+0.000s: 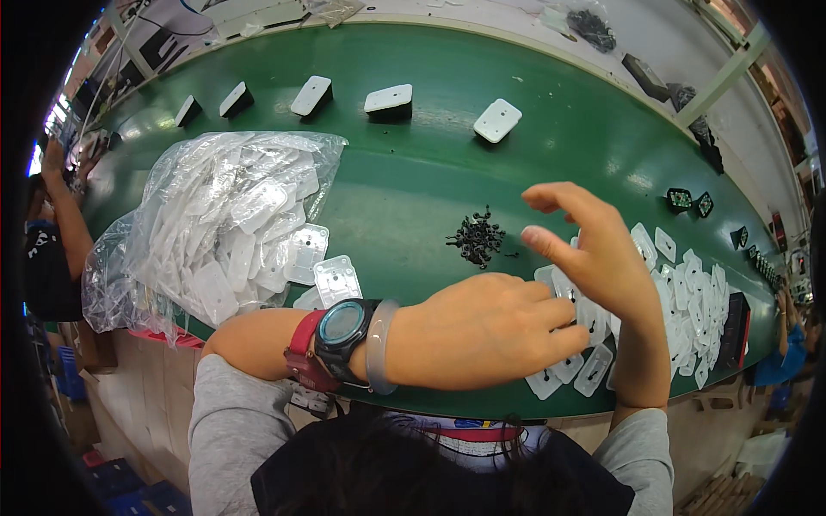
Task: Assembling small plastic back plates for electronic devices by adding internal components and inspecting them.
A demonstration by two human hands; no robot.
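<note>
Left hand [482,331] lies flat, fingers together, on the white plastic plates [688,301] at lower right of the green bench [404,181], right hand [594,249] lifted above, fingers loosely spread, empty; they look light, stiff, slick, best pinched by their edges.

Partly covered by the left hand [482,331]: flat white plastic plates [688,301]; too small to make out: small black screw pile [476,238].

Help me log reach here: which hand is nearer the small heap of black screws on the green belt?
Right. The right hand is raised just right of the small heap of black screws, fingertips towards it. The left hand lies below it, resting over the white plastic plates.
</note>
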